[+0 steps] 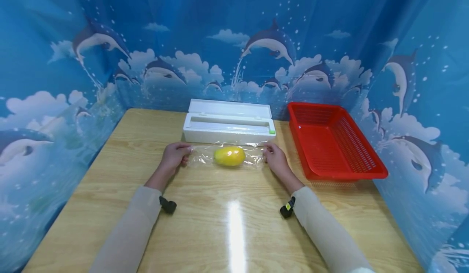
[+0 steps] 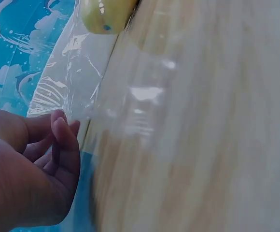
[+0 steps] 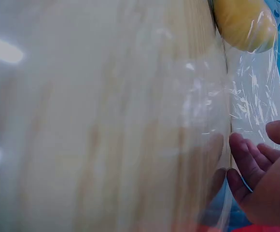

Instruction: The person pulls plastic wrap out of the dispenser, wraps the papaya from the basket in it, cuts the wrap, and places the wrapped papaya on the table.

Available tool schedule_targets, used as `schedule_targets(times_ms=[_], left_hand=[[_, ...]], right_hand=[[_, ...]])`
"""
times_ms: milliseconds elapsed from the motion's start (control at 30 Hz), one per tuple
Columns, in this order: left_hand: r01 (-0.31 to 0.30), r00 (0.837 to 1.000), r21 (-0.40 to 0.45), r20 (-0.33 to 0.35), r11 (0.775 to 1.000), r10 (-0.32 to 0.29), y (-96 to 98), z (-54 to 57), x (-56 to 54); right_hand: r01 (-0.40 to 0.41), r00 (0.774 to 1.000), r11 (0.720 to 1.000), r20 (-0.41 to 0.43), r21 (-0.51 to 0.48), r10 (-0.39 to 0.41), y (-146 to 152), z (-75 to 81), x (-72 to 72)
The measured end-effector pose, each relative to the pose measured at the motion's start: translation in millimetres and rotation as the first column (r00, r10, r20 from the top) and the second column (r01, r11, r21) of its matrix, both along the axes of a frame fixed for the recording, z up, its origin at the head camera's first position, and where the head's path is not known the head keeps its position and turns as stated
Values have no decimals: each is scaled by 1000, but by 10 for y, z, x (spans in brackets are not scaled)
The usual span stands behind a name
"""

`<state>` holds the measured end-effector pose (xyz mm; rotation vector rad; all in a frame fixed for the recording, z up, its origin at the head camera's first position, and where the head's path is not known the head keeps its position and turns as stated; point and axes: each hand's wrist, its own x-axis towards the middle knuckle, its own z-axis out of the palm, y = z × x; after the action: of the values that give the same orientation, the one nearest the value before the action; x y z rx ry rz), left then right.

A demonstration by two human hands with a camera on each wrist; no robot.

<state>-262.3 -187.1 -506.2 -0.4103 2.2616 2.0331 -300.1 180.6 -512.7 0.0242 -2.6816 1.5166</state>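
A yellow mango-like fruit point(image 1: 229, 156) lies in clear plastic film point(image 1: 203, 156) just in front of the long white box point(image 1: 229, 136). At the film's left end, my left hand point(image 1: 174, 156) pinches its edge between thumb and fingertips, seen closely in the left wrist view. My right hand point(image 1: 276, 159) is at the other end. In the right wrist view, the right fingers point(image 3: 244, 157) are slightly bent beside the film, with the thumb point(image 3: 276, 132) apart from them. Both wrist views show one end of the fruit under the film.
Behind the fruit, the box's lid point(image 1: 230, 108) stands raised, and a small green piece point(image 1: 272, 132) sits at its right front. A red plastic basket point(image 1: 311, 155) stands right of it on the wooden table point(image 1: 205, 216). A dolphin-print curtain point(image 1: 220, 16) surrounds the table's back and sides.
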Motion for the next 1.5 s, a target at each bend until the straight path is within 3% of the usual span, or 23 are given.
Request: schedule_targets(times_ms=[67,167,267,367,433,533,600,667,700,767,833,967,1200,1333,1500], left_hand=[[12,1000,-32,-11,999,-12,-35,26,46],[-7,998,-155,-63,988,-3,-49,97,159],[-21,989,-305,-144,952,-25,53,220,315],[21,962,-426,-237,905,-134,270,355,467],[63,925,-488,-298,871,-234,443,405,525],[119,848,-630,-338,768,-408,679,424,546],[121,800,-702,-350,702,-487,792,411,518],[115,767,-760,-341,639,-543,871,397,467],[120,759,-774,-332,622,-560,896,390,435],[149,755,-792,-296,592,-586,927,370,361],[192,760,-800,-245,568,-602,943,351,301],[243,769,-807,-178,539,-613,949,304,216],[264,786,-809,-136,526,-604,990,247,145],[255,782,-820,-137,513,-608,999,209,132],[243,776,-823,-152,514,-612,1003,186,98]], right_hand=[[-4,1000,1000,21,4,4,20,13,20],[31,1000,990,-5,138,-30,47,74,93],[47,994,970,-112,238,-20,12,182,226],[-6,967,955,-243,295,81,-112,287,396],[-75,933,938,-309,338,185,-221,329,498],[-173,880,885,-335,432,336,-369,340,603],[-201,855,849,-336,489,396,-437,328,632],[-217,842,816,-320,536,434,-484,308,630],[-224,840,804,-310,551,446,-501,298,621],[-249,841,786,-275,566,465,-525,282,598],[-276,847,767,-231,580,479,-541,269,571],[-297,853,735,-177,610,492,-564,252,534],[-259,864,709,-170,656,473,-592,232,509],[-252,872,706,-160,662,462,-608,219,498],[-255,874,711,-159,655,460,-629,212,456]])
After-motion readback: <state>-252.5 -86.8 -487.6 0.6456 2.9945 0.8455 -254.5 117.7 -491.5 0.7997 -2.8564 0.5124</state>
